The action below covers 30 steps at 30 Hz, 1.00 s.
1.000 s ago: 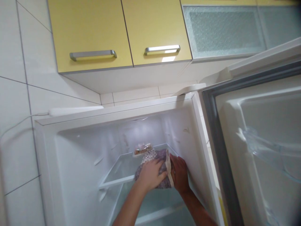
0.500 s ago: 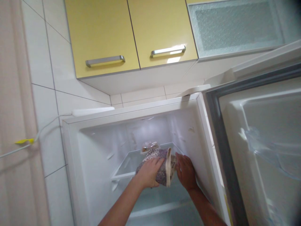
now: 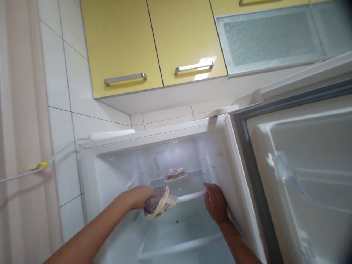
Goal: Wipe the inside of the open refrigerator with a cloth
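Note:
My left hand (image 3: 141, 197) is closed around a folded grey-purple cloth (image 3: 156, 202) with a cream edge, above the left front part of the upper glass shelf (image 3: 189, 197) inside the fridge. At that shelf's right front corner is my right hand (image 3: 216, 202), fingers stretched out and thumb apart, holding nothing. Whether its fingertips touch the shelf I cannot tell. Towards the back of the shelf sits a small clear-wrapped tray of brownish food (image 3: 176, 174).
The fridge door (image 3: 297, 165) stands wide on the right, with clear plastic door racks. A lower glass shelf (image 3: 181, 245) lies beneath. Yellow cabinets (image 3: 123, 44) hang overhead. A cable with a yellow tag (image 3: 41, 165) runs along the left.
My left hand has carried the cloth left and slightly down, off the middle of the upper shelf, uncovering the tray behind. My right hand has stayed near the right corner.

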Motion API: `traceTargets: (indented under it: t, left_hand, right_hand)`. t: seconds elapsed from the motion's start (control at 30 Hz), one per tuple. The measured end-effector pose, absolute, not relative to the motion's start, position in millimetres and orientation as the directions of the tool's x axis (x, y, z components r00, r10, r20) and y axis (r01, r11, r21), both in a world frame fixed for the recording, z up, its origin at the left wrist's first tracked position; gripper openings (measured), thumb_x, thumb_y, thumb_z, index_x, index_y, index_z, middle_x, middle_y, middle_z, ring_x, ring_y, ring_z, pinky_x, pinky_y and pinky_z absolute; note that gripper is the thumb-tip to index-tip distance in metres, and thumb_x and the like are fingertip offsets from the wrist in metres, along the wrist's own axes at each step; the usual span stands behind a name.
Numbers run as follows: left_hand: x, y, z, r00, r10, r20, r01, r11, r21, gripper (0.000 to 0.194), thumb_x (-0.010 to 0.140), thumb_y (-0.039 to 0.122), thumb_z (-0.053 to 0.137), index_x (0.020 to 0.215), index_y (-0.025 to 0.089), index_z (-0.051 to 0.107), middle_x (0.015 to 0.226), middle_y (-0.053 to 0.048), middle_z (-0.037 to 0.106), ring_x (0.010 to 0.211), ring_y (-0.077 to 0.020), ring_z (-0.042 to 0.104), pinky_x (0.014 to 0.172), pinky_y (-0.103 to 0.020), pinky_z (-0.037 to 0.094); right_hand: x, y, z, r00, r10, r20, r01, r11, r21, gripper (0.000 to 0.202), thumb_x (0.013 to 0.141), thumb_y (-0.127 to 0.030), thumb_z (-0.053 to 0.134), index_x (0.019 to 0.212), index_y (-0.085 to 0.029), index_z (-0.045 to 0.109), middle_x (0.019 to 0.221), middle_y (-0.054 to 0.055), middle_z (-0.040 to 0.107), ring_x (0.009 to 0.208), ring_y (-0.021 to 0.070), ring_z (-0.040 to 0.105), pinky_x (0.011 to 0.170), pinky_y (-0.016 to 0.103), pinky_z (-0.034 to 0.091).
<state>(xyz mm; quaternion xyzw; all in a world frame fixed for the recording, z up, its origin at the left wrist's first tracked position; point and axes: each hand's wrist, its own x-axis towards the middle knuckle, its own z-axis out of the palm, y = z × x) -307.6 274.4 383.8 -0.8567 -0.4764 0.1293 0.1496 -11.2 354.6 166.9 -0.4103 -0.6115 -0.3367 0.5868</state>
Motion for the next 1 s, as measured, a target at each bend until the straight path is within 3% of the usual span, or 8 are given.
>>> traceTargets:
  t: [0.17,0.23,0.3,0.37,0.43,0.5,0.7,1.0]
  left_hand:
    - [-307,274,394,0.455,0.879,0.142,0.745,-0.288,-0.602,0.034,0.083,0.005,0.046,0.089,0.015,0.078,0.105,-0.019,0.076,0.120,-0.0342,0.061,0.107,-0.054,0.040]
    - [-320,268,392,0.414,0.889,0.196,0.720,-0.188,-0.668,0.029,0.078,0.009,0.058,0.098,0.018,0.077,0.115,-0.017,0.075,0.129,-0.0358,0.056,0.114,-0.057,0.031]
    - [-334,257,387,0.334,0.924,0.184,0.683,-0.103,-0.723,0.052,0.062,0.014,0.075,0.114,0.019,0.073,0.135,-0.019,0.065,0.139,-0.0402,0.046,0.120,-0.061,0.022]
    - [-342,245,381,0.253,0.960,0.117,0.669,-0.086,-0.739,0.075,0.052,0.027,0.083,0.125,0.018,0.067,0.150,-0.023,0.048,0.146,-0.0433,0.034,0.122,-0.062,0.012]
    - [-342,232,374,0.210,0.971,0.111,0.685,-0.066,-0.725,0.070,0.063,0.053,0.075,0.123,0.016,0.069,0.150,-0.023,0.047,0.148,-0.0422,0.031,0.124,-0.061,0.008]
    - [-339,222,364,0.222,0.957,0.186,0.702,-0.024,-0.712,0.065,0.078,0.064,0.055,0.117,0.015,0.073,0.145,-0.023,0.054,0.147,-0.0412,0.035,0.123,-0.061,0.009]
    - [-359,215,320,0.346,0.829,0.439,0.614,0.153,-0.774,0.045,0.085,0.022,0.049,0.124,0.011,0.068,0.141,-0.025,0.057,0.140,-0.0422,0.045,0.123,-0.060,0.014]
    - [-364,259,333,0.334,0.828,0.450,0.666,0.131,-0.734,0.049,0.087,0.027,0.050,0.132,0.012,0.061,0.151,-0.020,0.048,0.147,-0.0424,0.033,0.125,-0.061,0.007]
  right_hand:
    - [-11,355,166,0.012,0.108,0.994,0.895,0.441,-0.059,0.037,0.093,-0.019,0.046,0.129,-0.018,0.055,0.115,0.009,0.071,0.111,0.0221,0.062,0.103,0.048,0.051]
    - [-10,354,166,0.014,0.108,0.994,0.893,0.446,-0.061,0.036,0.093,-0.019,0.046,0.128,-0.019,0.056,0.113,0.008,0.072,0.109,0.0220,0.062,0.102,0.048,0.052]
    - [-9,353,167,0.007,0.108,0.994,0.890,0.453,-0.055,0.036,0.093,-0.018,0.045,0.127,-0.019,0.057,0.111,0.008,0.072,0.108,0.0218,0.063,0.102,0.048,0.052]
    - [-9,352,167,-0.010,0.114,0.993,0.891,0.453,-0.043,0.035,0.093,-0.018,0.044,0.126,-0.018,0.057,0.111,0.009,0.072,0.108,0.0220,0.062,0.102,0.048,0.052]
    - [-9,352,167,-0.016,0.120,0.993,0.892,0.450,-0.040,0.035,0.093,-0.018,0.044,0.125,-0.017,0.058,0.110,0.009,0.071,0.108,0.0223,0.062,0.102,0.048,0.051]
    - [-9,351,167,-0.005,0.124,0.992,0.891,0.451,-0.052,0.035,0.093,-0.018,0.043,0.125,-0.018,0.057,0.109,0.009,0.071,0.108,0.0227,0.061,0.103,0.048,0.051]
    - [-10,356,164,0.004,0.122,0.993,0.882,0.468,-0.061,0.036,0.093,-0.017,0.042,0.126,-0.019,0.056,0.109,0.008,0.070,0.108,0.0220,0.060,0.104,0.049,0.050]
    - [-10,357,161,0.016,0.108,0.994,0.878,0.475,-0.066,0.038,0.091,-0.018,0.043,0.127,-0.019,0.056,0.111,0.010,0.069,0.110,0.0241,0.059,0.103,0.051,0.050]
